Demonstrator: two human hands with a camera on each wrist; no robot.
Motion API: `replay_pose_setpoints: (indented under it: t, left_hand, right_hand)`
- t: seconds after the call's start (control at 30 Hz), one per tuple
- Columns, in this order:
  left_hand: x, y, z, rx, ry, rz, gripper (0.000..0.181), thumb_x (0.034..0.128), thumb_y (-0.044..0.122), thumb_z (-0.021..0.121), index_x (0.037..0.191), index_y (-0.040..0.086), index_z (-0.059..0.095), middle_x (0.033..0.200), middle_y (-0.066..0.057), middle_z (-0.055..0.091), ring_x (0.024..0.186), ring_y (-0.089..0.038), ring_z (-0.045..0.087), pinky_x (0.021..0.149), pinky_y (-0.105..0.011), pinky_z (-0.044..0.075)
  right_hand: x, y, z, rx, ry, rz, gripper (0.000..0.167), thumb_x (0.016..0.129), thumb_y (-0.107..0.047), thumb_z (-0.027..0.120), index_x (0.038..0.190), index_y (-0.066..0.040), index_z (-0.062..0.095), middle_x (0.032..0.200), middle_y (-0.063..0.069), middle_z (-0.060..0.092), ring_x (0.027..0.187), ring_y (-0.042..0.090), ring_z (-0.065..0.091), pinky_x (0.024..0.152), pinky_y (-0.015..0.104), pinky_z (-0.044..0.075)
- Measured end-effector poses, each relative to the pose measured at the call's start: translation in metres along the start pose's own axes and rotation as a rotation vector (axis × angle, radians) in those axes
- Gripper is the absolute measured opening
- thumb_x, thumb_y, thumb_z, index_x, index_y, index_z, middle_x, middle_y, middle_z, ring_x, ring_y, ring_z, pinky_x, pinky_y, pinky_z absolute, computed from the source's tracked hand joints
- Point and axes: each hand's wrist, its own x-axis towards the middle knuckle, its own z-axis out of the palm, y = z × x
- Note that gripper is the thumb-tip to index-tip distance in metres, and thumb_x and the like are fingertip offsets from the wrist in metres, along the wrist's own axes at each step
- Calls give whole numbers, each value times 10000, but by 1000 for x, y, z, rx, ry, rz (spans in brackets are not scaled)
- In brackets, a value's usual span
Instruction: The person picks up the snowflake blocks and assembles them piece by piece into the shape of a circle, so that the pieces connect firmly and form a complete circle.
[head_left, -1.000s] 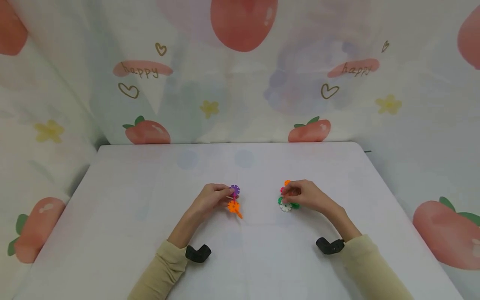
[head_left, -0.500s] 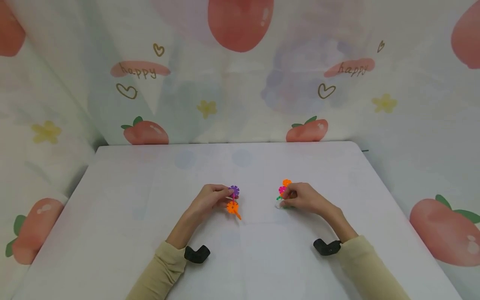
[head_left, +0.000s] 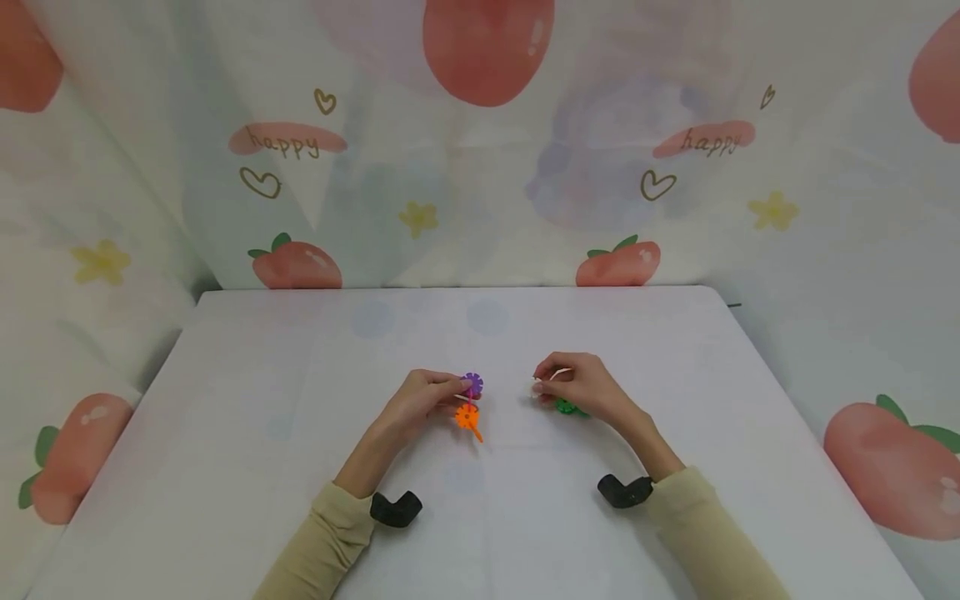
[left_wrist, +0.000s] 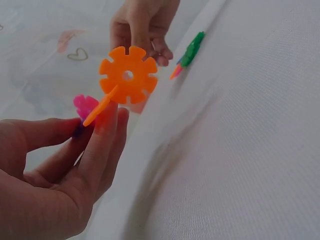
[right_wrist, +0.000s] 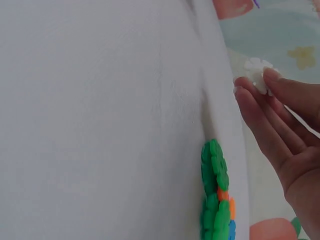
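Observation:
My left hand (head_left: 420,402) pinches a small chain of joined plastic snowflake discs between thumb and fingers, above the table. Its purple disc (head_left: 475,383) sits at the fingertips, with a pink disc (left_wrist: 86,105) beside it. An orange disc (left_wrist: 116,65) faces the left wrist camera, and a second orange disc (left_wrist: 98,110), seen edge-on, is slotted into it. My right hand (head_left: 588,387) holds a white snowflake disc (right_wrist: 256,74) between thumb and fingertips, raised over the table. Beneath that hand lie several green discs (right_wrist: 217,162), partly hidden in the head view.
Orange and blue discs (right_wrist: 232,227) show beside the green ones on the white-covered table (head_left: 480,517). A patterned cloth (head_left: 480,192) hangs behind the table and along both sides. A dark wrist mount (head_left: 624,492) sticks out at each sleeve.
The right hand picked the white disc out of the loose discs, lifted it, and moved left toward the other hand. The left hand keeps holding its chain almost still.

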Motion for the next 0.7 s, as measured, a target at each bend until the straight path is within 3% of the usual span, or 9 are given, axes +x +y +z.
replay_pose_setpoints:
  t: [0.2,0.43,0.7]
  left_hand:
    - [0,0,0,11,9,-7,306,1000,189,679,1203,-33,737,1067,-127,778,869,-139,743,796,-247,613]
    - [3,-2,1,14,3,-14,306,990,217,698,1163,-30,754,1039,-128,787,843,-142,736,743,-230,606]
    - [3,-3,3,-8,-23,6,305,998,202,685,1140,-59,756,1003,-147,787,825,-154,741,736,-238,609]
  right_hand:
    - [9,-12,10,15,8,-13,161,923,-158,786,1034,-51,740,958,109,736,817,213,774,774,243,608]
    - [18,-23,23,75,-1,-60,157,929,-138,775,1045,-35,753,984,134,732,860,273,779,800,325,630]
    - [25,-34,33,99,-27,-126,95,920,-87,772,1012,-65,773,977,110,753,876,301,781,795,312,629]
